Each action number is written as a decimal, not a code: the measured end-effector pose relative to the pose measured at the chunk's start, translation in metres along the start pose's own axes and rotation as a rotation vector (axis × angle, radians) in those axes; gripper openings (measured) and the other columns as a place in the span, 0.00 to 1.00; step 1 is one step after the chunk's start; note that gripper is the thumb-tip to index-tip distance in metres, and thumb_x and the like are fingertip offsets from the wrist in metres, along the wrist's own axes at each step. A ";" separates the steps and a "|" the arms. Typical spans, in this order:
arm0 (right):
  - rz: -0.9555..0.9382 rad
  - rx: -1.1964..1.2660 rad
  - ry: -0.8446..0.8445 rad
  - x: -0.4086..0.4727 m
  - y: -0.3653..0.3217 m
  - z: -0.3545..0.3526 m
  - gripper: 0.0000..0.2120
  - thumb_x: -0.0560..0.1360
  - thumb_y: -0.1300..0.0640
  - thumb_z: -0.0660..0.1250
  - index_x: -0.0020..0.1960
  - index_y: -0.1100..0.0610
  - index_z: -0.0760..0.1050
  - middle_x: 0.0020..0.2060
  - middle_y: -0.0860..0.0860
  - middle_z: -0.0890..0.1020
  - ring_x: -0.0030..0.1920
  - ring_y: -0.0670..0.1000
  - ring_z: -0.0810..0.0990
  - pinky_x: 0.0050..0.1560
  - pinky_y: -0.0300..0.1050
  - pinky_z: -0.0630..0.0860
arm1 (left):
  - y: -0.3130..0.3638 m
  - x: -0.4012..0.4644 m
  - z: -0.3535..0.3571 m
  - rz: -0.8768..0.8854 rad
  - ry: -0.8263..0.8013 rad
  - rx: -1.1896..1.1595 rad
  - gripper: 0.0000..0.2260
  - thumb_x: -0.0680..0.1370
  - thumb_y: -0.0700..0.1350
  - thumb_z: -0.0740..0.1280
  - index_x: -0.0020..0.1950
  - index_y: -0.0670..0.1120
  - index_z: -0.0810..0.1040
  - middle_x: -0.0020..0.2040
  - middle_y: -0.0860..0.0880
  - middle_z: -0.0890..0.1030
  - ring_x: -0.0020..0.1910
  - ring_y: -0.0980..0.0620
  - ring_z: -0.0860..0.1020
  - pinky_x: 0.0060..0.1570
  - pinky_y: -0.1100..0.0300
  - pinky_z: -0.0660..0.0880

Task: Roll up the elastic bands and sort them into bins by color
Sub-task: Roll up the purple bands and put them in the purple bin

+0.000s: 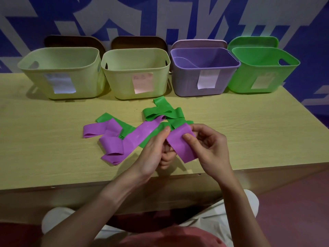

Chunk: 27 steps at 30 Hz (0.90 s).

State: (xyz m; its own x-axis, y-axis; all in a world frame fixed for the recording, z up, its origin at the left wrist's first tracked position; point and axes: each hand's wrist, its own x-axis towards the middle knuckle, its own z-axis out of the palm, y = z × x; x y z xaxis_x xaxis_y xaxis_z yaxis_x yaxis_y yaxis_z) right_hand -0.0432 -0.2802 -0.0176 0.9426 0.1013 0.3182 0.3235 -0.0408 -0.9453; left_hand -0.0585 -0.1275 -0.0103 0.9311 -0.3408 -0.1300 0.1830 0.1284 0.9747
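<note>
A purple elastic band (181, 143) is pinched between the thumb and curled fingers (188, 137) of the right hand (208, 145), and its near end is gripped by the left hand (154, 150), whose thumb is pressed along the band's left edge while its other fingers are curled beneath. The held band is lifted just above the tabletop (53, 139), near its front edge. To the left of the held band, a second purple band (114, 139) is seen lying in loose folds on the tabletop, crossed over a green band (124, 128). Just behind the held band, another green band (163, 112) is heaped in loops. Further behind, four bins are lined up along the wall: two pale yellow-green bins (62, 73) (135, 75) to the left, a purple bin (204, 75) directly behind, and a green bin (261, 72) to the right. A paper label is fixed to each bin's front.
</note>
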 end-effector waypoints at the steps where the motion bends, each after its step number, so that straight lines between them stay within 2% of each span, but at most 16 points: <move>1: 0.005 -0.004 0.005 0.000 0.001 0.000 0.06 0.71 0.58 0.70 0.48 0.55 0.79 0.34 0.55 0.80 0.36 0.43 0.76 0.37 0.34 0.72 | 0.000 0.001 0.000 0.011 0.041 0.076 0.22 0.77 0.59 0.51 0.31 0.45 0.63 0.22 0.53 0.60 0.20 0.56 0.56 0.23 0.66 0.56; 2: 0.012 -0.003 0.012 0.000 0.002 0.000 0.06 0.71 0.58 0.71 0.48 0.54 0.79 0.34 0.55 0.80 0.36 0.43 0.76 0.37 0.34 0.73 | 0.000 0.002 -0.001 0.021 0.090 0.136 0.22 0.77 0.59 0.51 0.34 0.42 0.66 0.27 0.57 0.61 0.24 0.61 0.56 0.23 0.66 0.57; 3: 0.019 0.002 0.017 0.000 0.003 -0.001 0.06 0.71 0.57 0.71 0.48 0.54 0.79 0.34 0.54 0.80 0.36 0.43 0.76 0.37 0.35 0.73 | 0.000 0.002 -0.001 0.031 0.136 0.186 0.23 0.78 0.58 0.52 0.41 0.39 0.70 0.31 0.57 0.62 0.26 0.62 0.59 0.24 0.67 0.60; 4: 0.024 0.008 0.018 0.000 0.003 0.000 0.06 0.71 0.57 0.71 0.47 0.55 0.79 0.34 0.53 0.80 0.36 0.44 0.76 0.37 0.35 0.73 | -0.002 0.002 -0.004 0.049 0.177 0.238 0.23 0.78 0.57 0.52 0.49 0.38 0.73 0.55 0.50 0.65 0.49 0.52 0.64 0.27 0.69 0.66; 5: 0.026 0.010 0.013 0.001 0.004 0.000 0.06 0.71 0.57 0.71 0.47 0.55 0.79 0.34 0.52 0.80 0.36 0.44 0.76 0.37 0.35 0.73 | -0.004 0.001 -0.005 0.082 0.195 0.294 0.22 0.77 0.58 0.52 0.54 0.41 0.74 0.47 0.42 0.77 0.43 0.52 0.80 0.32 0.71 0.70; 7: 0.021 0.013 0.004 0.001 0.003 0.002 0.06 0.71 0.58 0.71 0.47 0.56 0.79 0.33 0.49 0.79 0.35 0.44 0.76 0.37 0.35 0.73 | -0.008 -0.003 -0.007 0.177 0.172 0.436 0.17 0.79 0.60 0.51 0.51 0.50 0.73 0.43 0.45 0.78 0.43 0.52 0.79 0.40 0.64 0.77; 8: 0.016 0.018 0.005 0.002 0.003 0.002 0.06 0.70 0.58 0.71 0.47 0.57 0.79 0.33 0.48 0.80 0.35 0.43 0.76 0.37 0.35 0.73 | -0.009 -0.003 -0.007 0.216 0.160 0.506 0.17 0.80 0.60 0.51 0.50 0.49 0.72 0.41 0.45 0.77 0.42 0.49 0.79 0.42 0.57 0.78; 9: 0.011 0.025 0.007 0.002 0.002 0.003 0.06 0.70 0.58 0.72 0.47 0.56 0.79 0.33 0.47 0.80 0.35 0.43 0.76 0.37 0.35 0.73 | -0.012 -0.002 -0.007 0.238 0.166 0.535 0.18 0.80 0.59 0.51 0.50 0.47 0.72 0.40 0.46 0.78 0.41 0.48 0.79 0.42 0.54 0.77; 10: 0.005 0.031 0.005 0.002 0.001 0.004 0.06 0.70 0.58 0.71 0.47 0.56 0.80 0.33 0.47 0.80 0.35 0.42 0.77 0.37 0.34 0.73 | -0.012 -0.002 -0.008 0.246 0.187 0.510 0.19 0.81 0.58 0.51 0.51 0.45 0.72 0.38 0.50 0.77 0.39 0.52 0.78 0.39 0.58 0.76; 11: 0.000 0.036 0.001 0.002 0.000 0.005 0.07 0.71 0.58 0.71 0.48 0.55 0.80 0.34 0.48 0.80 0.36 0.42 0.77 0.38 0.34 0.74 | -0.011 -0.001 -0.007 0.255 0.206 0.460 0.19 0.80 0.57 0.51 0.50 0.43 0.72 0.35 0.55 0.76 0.35 0.58 0.76 0.35 0.64 0.72; 13: -0.009 0.049 -0.003 0.001 -0.001 0.007 0.08 0.71 0.59 0.71 0.50 0.55 0.80 0.35 0.50 0.81 0.37 0.42 0.77 0.38 0.34 0.74 | -0.009 0.001 -0.005 0.253 0.232 0.331 0.17 0.78 0.54 0.52 0.47 0.41 0.70 0.29 0.58 0.71 0.28 0.61 0.69 0.30 0.71 0.66; 15: -0.019 0.070 0.006 0.001 -0.002 0.007 0.09 0.72 0.60 0.71 0.51 0.55 0.80 0.35 0.51 0.80 0.36 0.42 0.76 0.38 0.34 0.73 | -0.004 0.000 -0.004 0.227 0.206 0.164 0.16 0.79 0.55 0.54 0.44 0.43 0.67 0.25 0.57 0.65 0.24 0.61 0.62 0.26 0.70 0.58; 17: -0.030 0.083 -0.004 0.003 -0.003 0.006 0.11 0.72 0.60 0.71 0.54 0.56 0.79 0.33 0.50 0.77 0.35 0.44 0.74 0.37 0.36 0.72 | -0.001 -0.001 -0.005 0.171 0.139 -0.014 0.17 0.80 0.56 0.55 0.40 0.44 0.65 0.25 0.55 0.60 0.23 0.58 0.56 0.24 0.64 0.52; 21: -0.059 0.086 -0.057 0.007 -0.008 0.002 0.16 0.73 0.61 0.70 0.60 0.56 0.77 0.31 0.45 0.74 0.34 0.44 0.71 0.36 0.35 0.70 | 0.002 -0.003 -0.008 0.088 -0.063 -0.258 0.17 0.79 0.55 0.55 0.36 0.45 0.63 0.26 0.53 0.57 0.23 0.57 0.52 0.24 0.63 0.49; 24: -0.066 0.057 -0.069 0.009 -0.012 0.001 0.13 0.72 0.60 0.71 0.56 0.51 0.80 0.33 0.55 0.78 0.36 0.44 0.73 0.36 0.35 0.70 | 0.002 -0.001 -0.013 0.023 -0.193 -0.277 0.21 0.79 0.55 0.53 0.37 0.39 0.59 0.25 0.55 0.57 0.21 0.58 0.52 0.23 0.64 0.48; 27: -0.044 0.049 -0.051 0.010 -0.012 0.000 0.10 0.71 0.59 0.72 0.52 0.51 0.81 0.33 0.51 0.77 0.34 0.43 0.72 0.36 0.34 0.70 | 0.005 0.000 -0.014 -0.017 -0.205 -0.177 0.23 0.79 0.60 0.54 0.35 0.42 0.54 0.24 0.53 0.56 0.22 0.57 0.52 0.24 0.62 0.47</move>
State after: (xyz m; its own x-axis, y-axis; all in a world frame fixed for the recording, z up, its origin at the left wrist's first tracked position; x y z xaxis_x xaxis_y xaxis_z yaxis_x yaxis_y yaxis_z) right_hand -0.0380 -0.2782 -0.0028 0.9216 0.1521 0.3571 0.3594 0.0132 -0.9331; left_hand -0.0535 -0.1138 -0.0076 0.8472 -0.5238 -0.0889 0.2674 0.2758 0.9233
